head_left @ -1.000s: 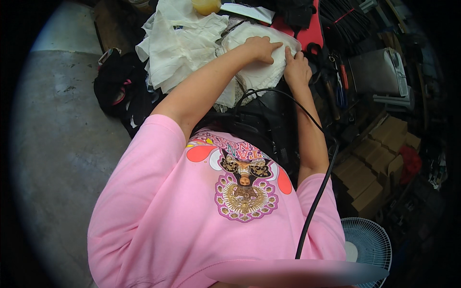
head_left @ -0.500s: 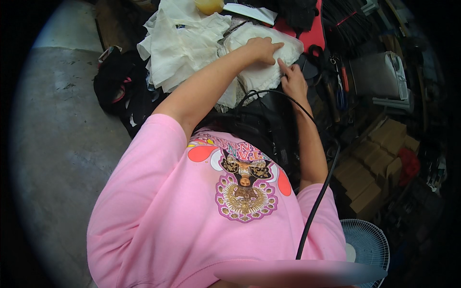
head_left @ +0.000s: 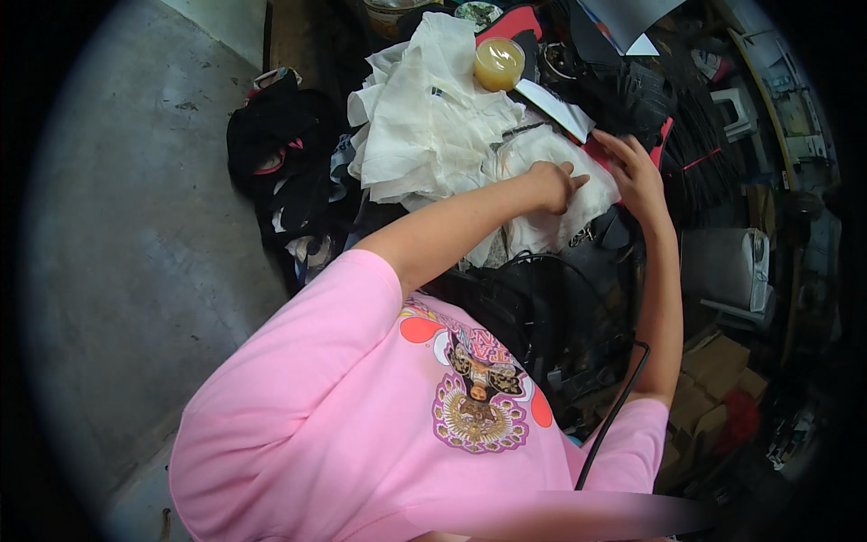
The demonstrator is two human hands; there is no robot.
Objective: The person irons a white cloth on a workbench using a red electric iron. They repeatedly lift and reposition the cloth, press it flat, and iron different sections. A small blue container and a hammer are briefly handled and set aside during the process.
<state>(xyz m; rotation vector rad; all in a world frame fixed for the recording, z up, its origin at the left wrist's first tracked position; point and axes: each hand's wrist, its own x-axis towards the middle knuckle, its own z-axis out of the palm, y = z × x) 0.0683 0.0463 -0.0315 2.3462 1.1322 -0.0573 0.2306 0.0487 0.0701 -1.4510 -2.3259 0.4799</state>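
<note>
Hands [head_left: 552, 188] at white cloth [head_left: 533, 152]

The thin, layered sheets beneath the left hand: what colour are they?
The thin, layered sheets are off-white, showing best in the head view.

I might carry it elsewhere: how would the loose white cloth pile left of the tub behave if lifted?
The cloth pile would probably flop, as its creased corners droop. Its layers look thin, so likely light. They overlap loosely and may slide apart.
</note>
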